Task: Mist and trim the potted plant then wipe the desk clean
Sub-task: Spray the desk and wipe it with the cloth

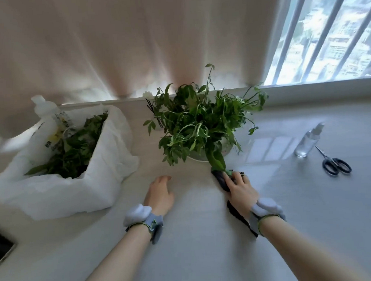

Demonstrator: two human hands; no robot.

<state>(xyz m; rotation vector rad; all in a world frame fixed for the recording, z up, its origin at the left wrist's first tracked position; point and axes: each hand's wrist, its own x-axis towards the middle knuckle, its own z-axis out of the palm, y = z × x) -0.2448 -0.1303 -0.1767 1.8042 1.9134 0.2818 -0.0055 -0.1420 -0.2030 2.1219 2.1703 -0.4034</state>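
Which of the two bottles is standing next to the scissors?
The small clear spray bottle on the right, beside the scissors; the white bottle stands far left, by the bag.

One head cam, wide-angle, worn at eye height. Looks fwd and down across the table (196, 256), facing the curtain (112, 48) and window (335, 38) at the back. Close range: both forearms enter from the bottom edge, left hand (159, 194) and right hand (241, 190) low-center, potted plant (200, 122) mid-frame. Lens bends the edges; window bars lean top-right.
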